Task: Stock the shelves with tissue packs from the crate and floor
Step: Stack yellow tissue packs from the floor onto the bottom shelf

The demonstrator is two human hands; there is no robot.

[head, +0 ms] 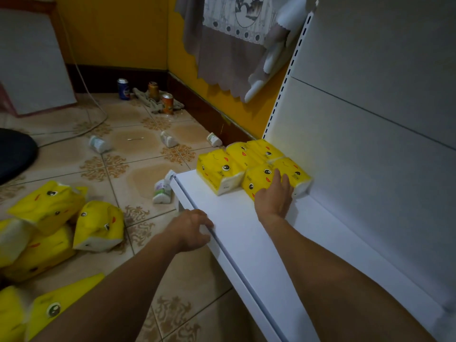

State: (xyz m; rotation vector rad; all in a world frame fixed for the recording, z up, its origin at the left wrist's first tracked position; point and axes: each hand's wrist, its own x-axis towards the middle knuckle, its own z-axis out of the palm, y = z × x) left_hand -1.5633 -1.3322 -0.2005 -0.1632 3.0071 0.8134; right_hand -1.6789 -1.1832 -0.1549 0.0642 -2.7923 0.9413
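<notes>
R hand flat on near pack, L hand gripping shelf edge: push too hard and you may knock the left pack off.

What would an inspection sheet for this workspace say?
Surface: white shelf, stocked at its far end only.
Job's things: shelf packs, yellow, clustered; floor packs piled on the tiles; no crate seen.
Clutter: cans, three by the wall; small white packs scattered on tiles.
Hands: right hand lies flat on a shelf pack; left hand grips the shelf's front edge.
Cables: white cable across the tiles.
Surroundings: yellow wall, hanging cloth.
</notes>
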